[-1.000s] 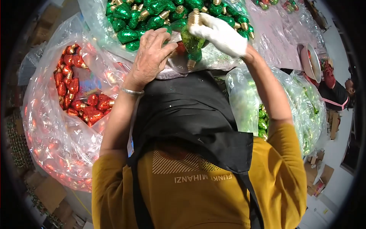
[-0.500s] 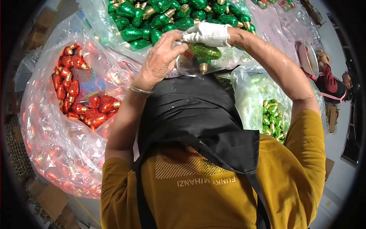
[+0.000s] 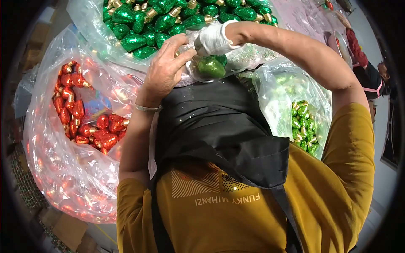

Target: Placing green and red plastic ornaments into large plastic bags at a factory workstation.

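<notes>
My left hand (image 3: 166,69), bare with a bangle at the wrist, has its fingers bent around the upper left side of a clear plastic pack (image 3: 193,75). White fabric covers much of my right hand (image 3: 213,39), which meets the pack from above, its fingertips mostly hidden. Inside the pack, a green glitter bulb ornament (image 3: 211,67) shows through the plastic. Beyond both hands lies a heap of dark green glitter bulb ornaments (image 3: 162,21) with gold caps, on clear plastic sheeting.
To the left, a large clear bag (image 3: 80,177) holds red glitter bulb ornaments (image 3: 101,135). Lighter green bulb ornaments (image 3: 303,126) fill part of another bag (image 3: 276,97) at the right. A person in a red sleeve (image 3: 357,50) is at the far right.
Both hands and the pack have shifted slightly left. A gold-capped bulb that hung low in the pack no longer shows there. The person at right has stretched an arm farther away.
</notes>
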Demonstrator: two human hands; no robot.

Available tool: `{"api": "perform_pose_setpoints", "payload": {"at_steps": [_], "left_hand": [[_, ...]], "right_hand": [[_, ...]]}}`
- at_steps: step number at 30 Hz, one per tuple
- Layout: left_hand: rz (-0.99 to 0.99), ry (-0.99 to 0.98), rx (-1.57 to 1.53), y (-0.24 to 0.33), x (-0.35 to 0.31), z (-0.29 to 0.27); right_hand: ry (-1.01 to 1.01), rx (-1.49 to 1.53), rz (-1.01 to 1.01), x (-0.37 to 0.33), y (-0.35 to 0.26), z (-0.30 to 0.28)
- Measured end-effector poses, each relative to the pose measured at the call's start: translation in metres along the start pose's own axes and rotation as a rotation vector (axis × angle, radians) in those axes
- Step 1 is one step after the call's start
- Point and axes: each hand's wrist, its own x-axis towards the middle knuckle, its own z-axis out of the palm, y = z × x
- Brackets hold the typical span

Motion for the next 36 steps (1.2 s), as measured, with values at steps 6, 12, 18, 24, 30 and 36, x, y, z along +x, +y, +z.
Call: {"api": "perform_pose_setpoints", "payload": {"at_steps": [6,12,18,24,30,36], "left_hand": [[0.051,-0.052,0.004,-0.003,0.006,0.003],[0.067,-0.063,-0.011,-0.007,0.007,0.001],[-0.003,-0.089,-0.060,-0.002,0.012,0.000],[-0.014,-0.066,-0.049,-0.005,0.014,0.006],[-0.025,-0.065,-0.038,-0.003,0.016,0.006],[-0.046,-0.061,0.013,-0.003,0.018,0.006]], "right_hand": [[-0.055,-0.132,0.031,0.003,-0.012,0.015],[0.417,-0.440,-0.253,0.010,-0.001,0.046],[0.031,-0.189,0.123,0.005,0.002,-0.002],[0.118,-0.488,0.214,0.025,0.008,0.021],[0.147,-0.647,0.078,0.030,0.014,0.026],[0.192,-0.700,-0.078,0.028,0.021,0.031]]}}
